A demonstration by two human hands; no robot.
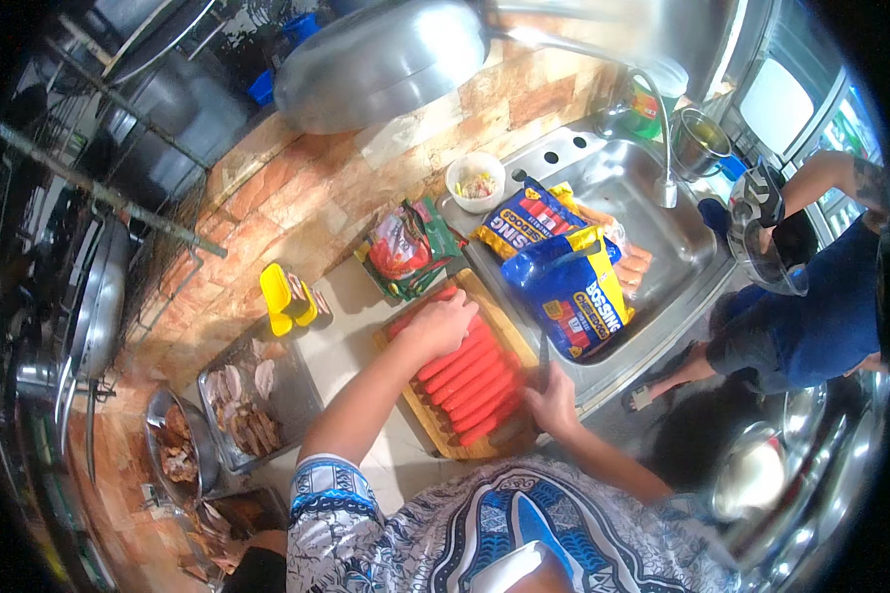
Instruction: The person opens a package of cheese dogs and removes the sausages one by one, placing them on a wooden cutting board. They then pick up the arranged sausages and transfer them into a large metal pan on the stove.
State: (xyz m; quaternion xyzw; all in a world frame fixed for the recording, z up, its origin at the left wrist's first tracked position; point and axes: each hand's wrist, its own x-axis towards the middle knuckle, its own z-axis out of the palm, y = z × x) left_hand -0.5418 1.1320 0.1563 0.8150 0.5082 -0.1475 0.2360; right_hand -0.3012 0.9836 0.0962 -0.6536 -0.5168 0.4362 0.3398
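Red hot dogs (466, 385) lie side by side in a row on a wooden cutting board (430, 428). My left hand (439, 324) rests over the far end of the row with its fingers curled down onto the hot dogs; whether it grips one is hidden. In my right hand (554, 401) is a knife (544, 359), its blade pointing away from me beside the board's right edge. Blue and yellow packs of cheesedogs (586, 296) lie in the sink just past the knife.
A steel sink (682, 244) with a faucet (666, 189) adjoins the board. Behind it stand a white bowl (476, 182) and a green food pack (408, 248). Yellow containers (285, 300) and a metal tray of meat (248, 404) are left. Another person (801, 304) holds a clear bowl (760, 252).
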